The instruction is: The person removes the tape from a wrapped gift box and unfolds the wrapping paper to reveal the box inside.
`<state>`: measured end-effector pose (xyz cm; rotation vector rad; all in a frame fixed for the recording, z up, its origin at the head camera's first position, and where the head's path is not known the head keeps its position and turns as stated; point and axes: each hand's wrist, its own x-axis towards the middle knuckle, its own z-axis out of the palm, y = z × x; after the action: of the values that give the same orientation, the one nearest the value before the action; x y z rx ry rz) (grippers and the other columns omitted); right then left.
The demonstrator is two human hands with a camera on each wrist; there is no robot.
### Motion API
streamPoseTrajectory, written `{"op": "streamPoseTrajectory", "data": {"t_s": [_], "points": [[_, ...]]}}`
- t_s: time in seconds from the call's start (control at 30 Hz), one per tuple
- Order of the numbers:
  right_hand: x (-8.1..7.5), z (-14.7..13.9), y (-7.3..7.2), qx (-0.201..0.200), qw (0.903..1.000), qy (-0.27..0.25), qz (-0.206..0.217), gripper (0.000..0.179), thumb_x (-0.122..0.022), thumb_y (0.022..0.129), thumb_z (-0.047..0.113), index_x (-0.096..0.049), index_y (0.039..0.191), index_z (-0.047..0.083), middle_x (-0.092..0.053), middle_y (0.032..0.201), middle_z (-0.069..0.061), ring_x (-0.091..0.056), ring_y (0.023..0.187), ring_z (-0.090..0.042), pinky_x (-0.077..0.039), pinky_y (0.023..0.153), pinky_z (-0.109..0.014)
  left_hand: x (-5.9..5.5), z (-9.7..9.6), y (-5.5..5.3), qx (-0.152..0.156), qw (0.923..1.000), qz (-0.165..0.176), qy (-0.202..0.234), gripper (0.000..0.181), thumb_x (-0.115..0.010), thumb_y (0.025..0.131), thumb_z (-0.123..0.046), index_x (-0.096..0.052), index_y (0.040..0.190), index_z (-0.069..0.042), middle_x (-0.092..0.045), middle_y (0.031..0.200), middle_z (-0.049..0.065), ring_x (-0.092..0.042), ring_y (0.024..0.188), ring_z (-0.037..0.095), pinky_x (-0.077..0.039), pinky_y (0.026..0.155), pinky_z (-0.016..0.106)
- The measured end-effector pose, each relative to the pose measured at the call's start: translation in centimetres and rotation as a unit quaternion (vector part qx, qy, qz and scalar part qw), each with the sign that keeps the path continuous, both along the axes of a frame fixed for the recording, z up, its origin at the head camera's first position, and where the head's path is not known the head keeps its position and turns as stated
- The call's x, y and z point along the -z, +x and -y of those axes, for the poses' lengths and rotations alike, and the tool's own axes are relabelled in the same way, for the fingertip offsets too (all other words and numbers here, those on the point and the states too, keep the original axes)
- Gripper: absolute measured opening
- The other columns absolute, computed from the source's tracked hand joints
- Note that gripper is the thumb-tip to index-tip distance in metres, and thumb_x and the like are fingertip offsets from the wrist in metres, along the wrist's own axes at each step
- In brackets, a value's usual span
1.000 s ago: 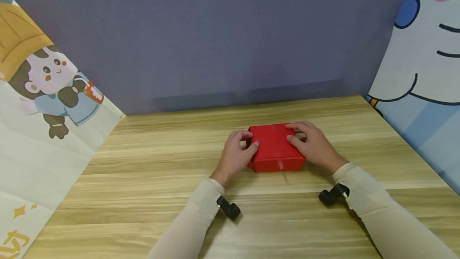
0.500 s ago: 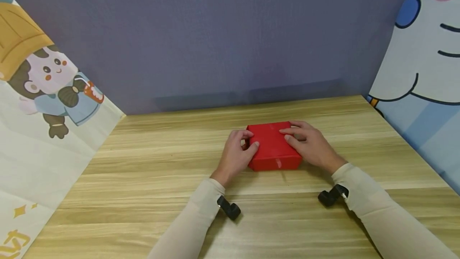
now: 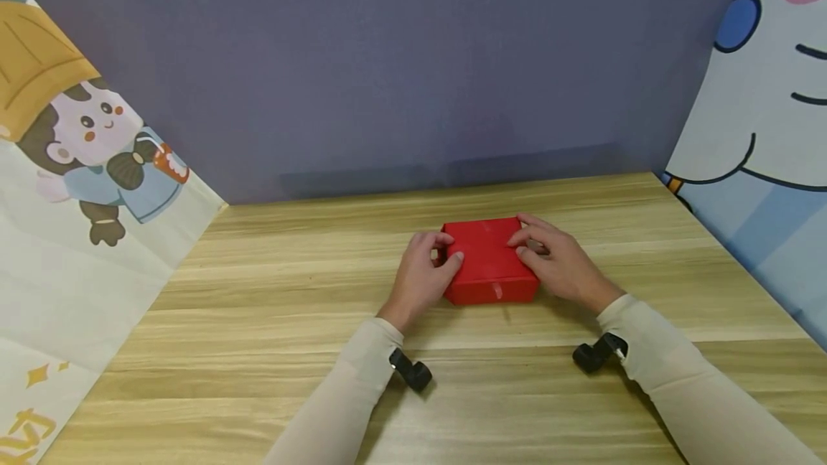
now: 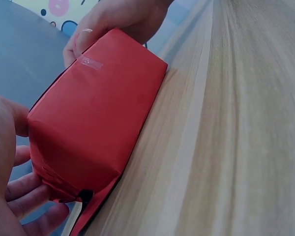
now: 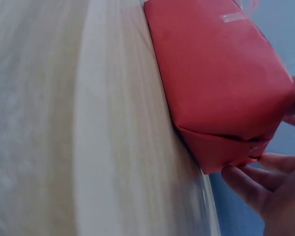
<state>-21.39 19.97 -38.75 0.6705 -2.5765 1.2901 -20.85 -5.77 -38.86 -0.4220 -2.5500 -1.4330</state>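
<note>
A box wrapped in red paper (image 3: pixel 484 257) lies flat on the wooden table, with a strip of clear tape (image 4: pixel 91 63) on its near side. My left hand (image 3: pixel 420 275) holds the box's left end, thumb on the top edge and fingers against the end. In the left wrist view, a loose paper flap (image 4: pixel 96 204) sticks out low at that end. At the right end my right hand (image 3: pixel 565 264) grips with the thumb at the top edge, its fingertips touching the folded end paper (image 5: pixel 221 147) in the right wrist view.
The wooden table (image 3: pixel 258 321) spreads around the box. A grey-blue panel (image 3: pixel 388 77) stands along the back edge. Printed cartoon sheets flank the table on the left (image 3: pixel 77 293) and right (image 3: pixel 775 235).
The red box has shifted slightly left and away from me. My right hand's fingers have moved about at the right end; my left hand has stayed nearly still.
</note>
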Motion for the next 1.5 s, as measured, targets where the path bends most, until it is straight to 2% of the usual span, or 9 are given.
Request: {"op": "streamPoseTrajectory", "data": {"t_s": [0.07, 0.23, 0.3, 0.43, 0.57, 0.87, 1.33, 1.43, 1.5], "points": [[-0.05, -0.01, 0.0, -0.001, 1.0, 0.001, 0.003, 0.018, -0.057, 0.099, 0.005, -0.068, 0.113, 0.008, -0.038, 0.155, -0.02, -0.039, 0.139, -0.041, -0.048, 0.097, -0.055, 0.0, -0.02, 0.0, 0.001, 1.0, 0.002, 0.001, 0.027, -0.07, 0.092, -0.024, -0.065, 0.116, -0.012, -0.056, 0.118, 0.001, -0.057, 0.105, 0.017, -0.055, 0.089, 0.033], [-0.15, -0.11, 0.06, -0.001, 0.9997, 0.015, 0.018, 0.029, -0.055, 0.1, 0.008, -0.068, 0.126, 0.007, -0.035, 0.158, -0.016, -0.05, 0.131, -0.04, -0.049, 0.097, -0.055, -0.1, -0.11, 0.02, 0.004, 1.0, 0.001, 0.003, 0.027, -0.07, 0.092, -0.023, -0.065, 0.116, -0.011, -0.056, 0.118, 0.002, -0.057, 0.105, 0.017, -0.055, 0.089, 0.034], [-0.14, -0.21, 0.07, 0.0, 0.9997, 0.018, 0.019, 0.027, -0.055, 0.101, 0.009, -0.07, 0.124, 0.007, -0.035, 0.158, -0.015, -0.051, 0.131, -0.04, -0.049, 0.097, -0.056, -0.13, -0.16, 0.02, 0.006, 1.0, -0.002, 0.005, 0.027, -0.07, 0.092, -0.023, -0.065, 0.116, -0.011, -0.056, 0.118, 0.003, -0.057, 0.105, 0.017, -0.055, 0.089, 0.034], [-0.14, -0.28, 0.04, 0.002, 0.9998, 0.015, 0.009, 0.021, -0.057, 0.1, 0.008, -0.071, 0.116, 0.008, -0.038, 0.156, -0.017, -0.041, 0.139, -0.039, -0.048, 0.098, -0.054, -0.06, -0.23, -0.07, 0.01, 0.9999, -0.005, 0.009, 0.026, -0.069, 0.093, -0.023, -0.065, 0.115, -0.01, -0.056, 0.117, 0.003, -0.057, 0.106, 0.018, -0.055, 0.09, 0.035], [-0.18, -0.24, 0.02, 0.003, 0.9999, 0.012, 0.003, 0.017, -0.058, 0.099, 0.007, -0.071, 0.11, 0.01, -0.041, 0.154, -0.018, -0.038, 0.142, -0.037, -0.048, 0.098, -0.053, 0.05, -0.22, -0.14, 0.014, 0.9998, -0.006, 0.013, 0.026, -0.069, 0.093, -0.023, -0.065, 0.115, -0.01, -0.056, 0.117, 0.003, -0.057, 0.106, 0.018, -0.055, 0.09, 0.035], [-0.42, -0.05, 0.01, -0.013, 0.9997, -0.003, 0.02, 0.013, -0.057, 0.099, 0.006, -0.068, 0.106, 0.01, -0.038, 0.155, -0.02, -0.036, 0.142, -0.039, -0.046, 0.1, -0.056, 0.19, -0.02, -0.16, 0.017, 0.9996, -0.007, 0.019, 0.025, -0.069, 0.093, -0.021, -0.064, 0.115, -0.01, -0.055, 0.118, 0.003, -0.058, 0.107, 0.016, -0.055, 0.09, 0.033], [-0.22, -0.04, -0.18, -0.033, 0.9992, -0.005, 0.022, 0.01, -0.056, 0.098, 0.003, -0.061, 0.098, 0.011, -0.035, 0.155, -0.022, -0.031, 0.144, -0.04, -0.048, 0.097, -0.056, 0.16, 0.09, -0.03, 0.018, 0.9996, 0.002, 0.02, 0.025, -0.069, 0.094, -0.022, -0.064, 0.115, -0.011, -0.054, 0.119, 0.003, -0.058, 0.109, 0.017, -0.055, 0.091, 0.035], [-0.18, -0.08, -0.13, -0.035, 0.9992, -0.008, 0.02, 0.009, -0.056, 0.098, 0.004, -0.061, 0.103, 0.009, -0.034, 0.156, -0.023, -0.034, 0.142, -0.043, -0.048, 0.097, -0.057, 0.15, 0.01, -0.03, 0.017, 0.9996, 0.002, 0.021, 0.025, -0.069, 0.094, -0.021, -0.064, 0.115, -0.011, -0.055, 0.119, 0.003, -0.058, 0.108, 0.017, -0.055, 0.091, 0.034], [-0.21, -0.08, -0.09, -0.031, 0.9994, 0.0, 0.014, 0.015, -0.056, 0.098, 0.005, -0.063, 0.111, 0.007, -0.034, 0.156, -0.023, -0.036, 0.14, -0.044, -0.048, 0.096, -0.057, 0.14, -0.03, -0.03, 0.017, 0.9996, 0.002, 0.021, 0.025, -0.07, 0.093, -0.021, -0.064, 0.115, -0.01, -0.054, 0.119, 0.003, -0.057, 0.108, 0.017, -0.055, 0.091, 0.034]]}}
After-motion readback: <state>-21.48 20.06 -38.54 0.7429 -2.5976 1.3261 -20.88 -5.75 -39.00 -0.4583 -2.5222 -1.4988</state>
